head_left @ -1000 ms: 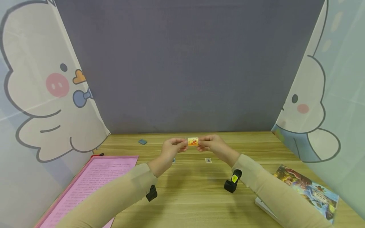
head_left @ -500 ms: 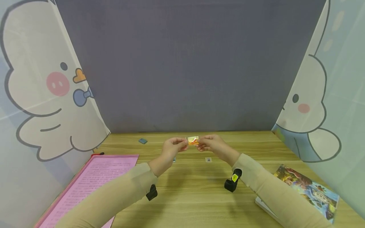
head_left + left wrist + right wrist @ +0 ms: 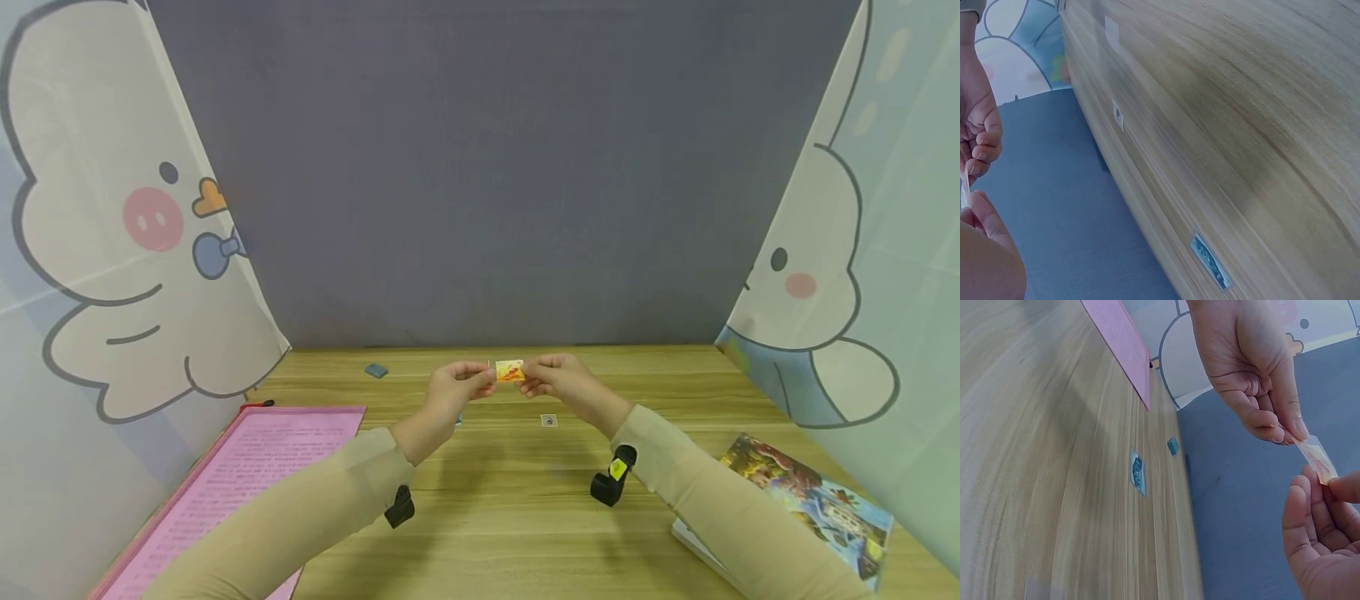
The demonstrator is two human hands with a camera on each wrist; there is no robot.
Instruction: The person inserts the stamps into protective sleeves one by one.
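A small orange and yellow card [image 3: 509,371] hangs above the far middle of the wooden table [image 3: 510,517]. My left hand [image 3: 480,382] pinches its left end and my right hand [image 3: 534,379] pinches its right end. In the right wrist view the card [image 3: 1316,457] is thin and glossy, stretched between the left hand's fingertips [image 3: 1285,428] and the right hand's fingertips [image 3: 1335,484]. The left wrist view shows only the card's edge [image 3: 964,187] between the two hands.
A pink sheet [image 3: 240,483] lies at the front left and a picture book [image 3: 810,504] at the front right. A small blue-grey tile [image 3: 376,371] sits at the far left. A tiny card [image 3: 549,421] lies under my hands. Curtains and a grey wall enclose the table.
Both hands keep pinching the card in the same place. The card tilted slightly and has come back nearly level.
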